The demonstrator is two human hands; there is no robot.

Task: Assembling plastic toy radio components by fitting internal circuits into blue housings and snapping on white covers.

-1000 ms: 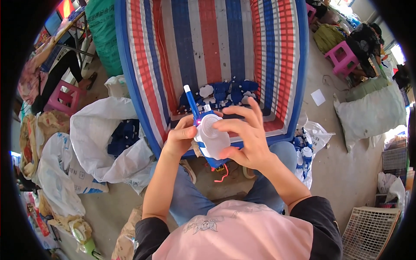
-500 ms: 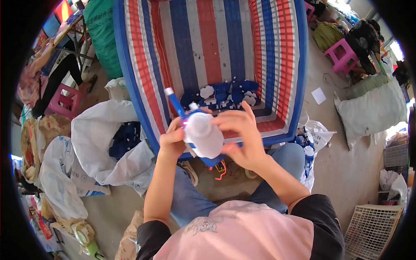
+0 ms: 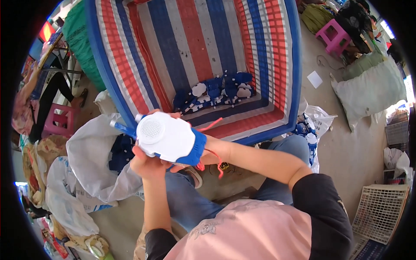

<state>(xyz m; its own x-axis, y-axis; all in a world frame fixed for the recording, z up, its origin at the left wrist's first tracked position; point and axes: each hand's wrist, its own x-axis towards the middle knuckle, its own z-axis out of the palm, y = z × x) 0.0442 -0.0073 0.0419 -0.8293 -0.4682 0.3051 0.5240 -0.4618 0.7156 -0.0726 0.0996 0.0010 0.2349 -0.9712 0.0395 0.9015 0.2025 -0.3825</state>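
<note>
A white-and-blue plastic toy-like device (image 3: 173, 138) is held up in front of me. Its white face is angular with a round, perforated grille, and a blue rod juts from its left end. Red cord (image 3: 221, 162) hangs from its blue right end. My left hand (image 3: 149, 164) grips the lower left edge, thumb showing beside the grille. My right hand (image 3: 210, 146) reaches behind the blue end and holds it there, most of its fingers hidden. Similar blue and white pieces (image 3: 216, 91) lie beyond, inside a large bin (image 3: 195, 43).
The bin's striped lining has a blue rim (image 3: 296, 86). A white sack (image 3: 93, 151) holding blue parts is open at my left; another bag of parts (image 3: 308, 134) stands right of my knee. Pink stools (image 3: 333, 37), stuffed sacks (image 3: 370, 93) and people are farther off.
The device has moved left and turned, so its blue end now points right. My right hand has gone from its front face to behind the blue end. The whole view has shifted slightly.
</note>
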